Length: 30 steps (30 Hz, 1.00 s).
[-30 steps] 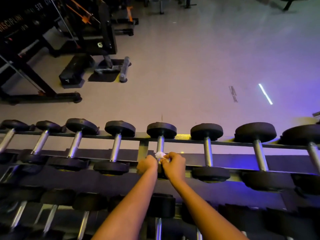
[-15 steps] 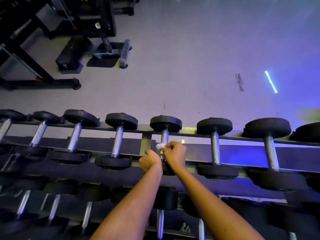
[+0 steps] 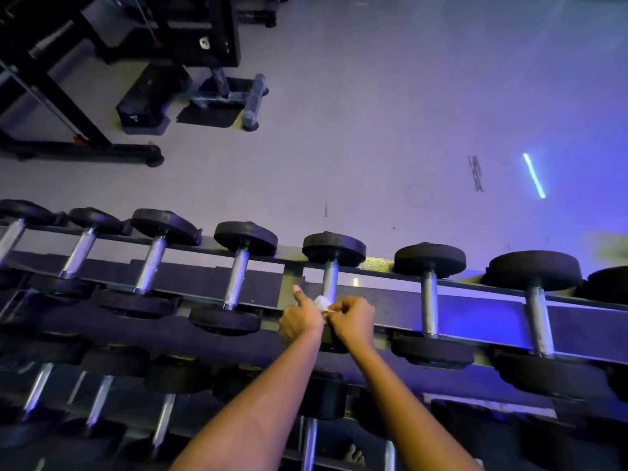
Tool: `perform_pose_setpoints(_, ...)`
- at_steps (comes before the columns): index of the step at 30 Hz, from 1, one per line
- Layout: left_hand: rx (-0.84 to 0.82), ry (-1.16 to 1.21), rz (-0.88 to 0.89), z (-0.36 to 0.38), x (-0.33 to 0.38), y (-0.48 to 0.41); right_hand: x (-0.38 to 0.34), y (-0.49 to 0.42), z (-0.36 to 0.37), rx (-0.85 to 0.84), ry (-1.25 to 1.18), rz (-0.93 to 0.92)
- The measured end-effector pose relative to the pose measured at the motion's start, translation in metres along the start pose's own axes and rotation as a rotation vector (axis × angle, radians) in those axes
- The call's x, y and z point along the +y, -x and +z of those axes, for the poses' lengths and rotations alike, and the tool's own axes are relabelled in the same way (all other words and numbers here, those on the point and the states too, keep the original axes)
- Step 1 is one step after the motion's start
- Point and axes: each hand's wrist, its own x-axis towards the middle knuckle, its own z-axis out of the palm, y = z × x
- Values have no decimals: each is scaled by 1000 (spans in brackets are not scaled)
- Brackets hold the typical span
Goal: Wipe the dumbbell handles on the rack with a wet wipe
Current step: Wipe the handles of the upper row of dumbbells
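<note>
Pinching the wet wipe at the near end of the handle, which runs straight away, the right hand leads; whether the left hand grips anything is unclear.

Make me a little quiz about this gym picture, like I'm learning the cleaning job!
1. True or false: the white wipe sits against a top-row dumbbell handle, between the left hand and the right hand.
2. Which hand has one finger or thumb sticking straight up? A) left B) right C) neither
3. Fill the gap: the dumbbell heads on the rack are ___ in colour.
Key: 1 true; 2 A; 3 black.
</note>
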Motion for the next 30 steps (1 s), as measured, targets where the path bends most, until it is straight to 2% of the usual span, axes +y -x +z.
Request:
perform_pose_setpoints(5, -6, -33, -3, 2, 1, -4, -20, -21, 2, 109, -104, -80)
perform_pose_setpoints(9, 0, -46, 5, 2, 1, -3, -36, -44, 2, 138, -74, -124)
perform_pose_setpoints(13, -2, -45, 13, 1, 1, -2, -29, -42, 0, 105, -37, -115)
perform_pose_setpoints(17, 5, -8, 7, 3, 0, -5, -1, -20, -2, 2, 64, -82)
perform_pose_setpoints(22, 10, -1, 8, 4, -1, -4, 4, -15, -8, -84, 47, -15)
perform_pose_setpoints(27, 0, -12, 21, 2, 0, -3, -32, -46, -17, 191, -259, -44)
perform_pose_setpoints(30, 2, -19, 22, 2, -1, -1, -42, -62, -15, 149, -171, -70)
